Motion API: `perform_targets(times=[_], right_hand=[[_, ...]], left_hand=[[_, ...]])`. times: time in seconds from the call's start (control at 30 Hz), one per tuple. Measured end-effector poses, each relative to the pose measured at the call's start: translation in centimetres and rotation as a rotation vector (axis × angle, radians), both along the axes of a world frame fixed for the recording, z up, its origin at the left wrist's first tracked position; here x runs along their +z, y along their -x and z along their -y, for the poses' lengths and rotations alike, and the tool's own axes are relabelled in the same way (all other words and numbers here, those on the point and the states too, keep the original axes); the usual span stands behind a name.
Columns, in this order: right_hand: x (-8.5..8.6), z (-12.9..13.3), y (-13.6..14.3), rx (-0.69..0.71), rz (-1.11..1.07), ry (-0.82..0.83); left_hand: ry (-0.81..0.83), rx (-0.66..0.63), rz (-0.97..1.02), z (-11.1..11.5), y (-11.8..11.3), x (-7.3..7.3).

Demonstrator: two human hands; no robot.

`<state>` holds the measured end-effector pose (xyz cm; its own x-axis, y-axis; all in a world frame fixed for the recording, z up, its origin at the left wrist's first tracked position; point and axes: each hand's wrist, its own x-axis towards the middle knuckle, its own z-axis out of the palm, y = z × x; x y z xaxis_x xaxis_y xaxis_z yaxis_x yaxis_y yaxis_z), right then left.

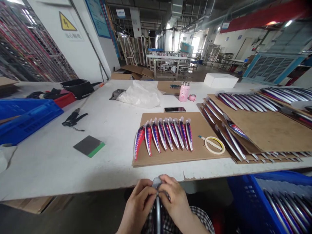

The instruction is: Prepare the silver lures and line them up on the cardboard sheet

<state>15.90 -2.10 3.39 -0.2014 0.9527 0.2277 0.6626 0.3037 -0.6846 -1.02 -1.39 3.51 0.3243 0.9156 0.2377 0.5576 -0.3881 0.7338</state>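
Below the table's front edge, my left hand (138, 203) and my right hand (174, 198) together pinch one silvery fishing lure (157, 208), held upright over my checked lap. Fingertips of both hands meet at its clear lip on top. On the table just beyond lies a cardboard sheet (202, 126) with a row of several purple-and-red striped lures (163, 136). A roll of tape (214, 145) rests on the sheet's right end.
A stack of cardboard sheets (268, 130) layered with lures sits at right. A blue crate (246, 201) of lures stands at lower right, another blue crate (24, 118) at left. Pliers (73, 119), a grey-green pad (89, 146), a phone (175, 110) and a pink bottle (184, 91) lie on the white table (73, 169).
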Motion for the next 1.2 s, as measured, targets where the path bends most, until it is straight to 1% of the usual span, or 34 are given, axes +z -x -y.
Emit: perform_targets(times=[0.1,0.2,0.4,0.63,0.83,0.9,1.0,1.07,1.13,1.2], right_hand=[[0.7,0.0,-0.5,0.056,0.065,0.062],[1.1,-0.2,-0.7,0.118,0.108,0.077],[0.5,-0.1,-0.5,0.062,0.011,0.059],[0.6,0.2,-0.9,0.068,-0.102,0.048],[0.7,-0.2,-0.2,0.025,-0.053,0.057],[0.7,-0.4,0.2,-0.008,-0.047,0.040],[0.3,-0.4,0.7,-0.067,-0.042,0.017],[-0.3,0.0,0.9,-0.095,-0.048,0.014],[-1.1,1.1,1.1,-0.118,-0.080,0.006],[-2.0,2.9,1.3,-0.126,-0.143,0.009]], left_hand=[[0.012,0.003,0.003,0.0,-0.1,-0.2],[0.044,0.012,-0.001,0.1,-0.1,-0.5],[0.051,0.014,-0.012,0.1,0.1,-0.9],[0.077,-0.027,-0.065,-0.1,0.3,-0.6],[0.071,-0.023,-0.053,-0.2,0.0,-0.4],[0.082,-0.023,-0.042,-0.2,0.0,-0.3],[0.108,-0.026,-0.026,-0.4,-0.1,0.0],[0.108,-0.041,-0.024,-0.5,0.0,0.1],[0.094,-0.052,-0.025,-0.6,0.2,0.2],[0.074,-0.048,-0.023,-0.5,0.3,0.1]])
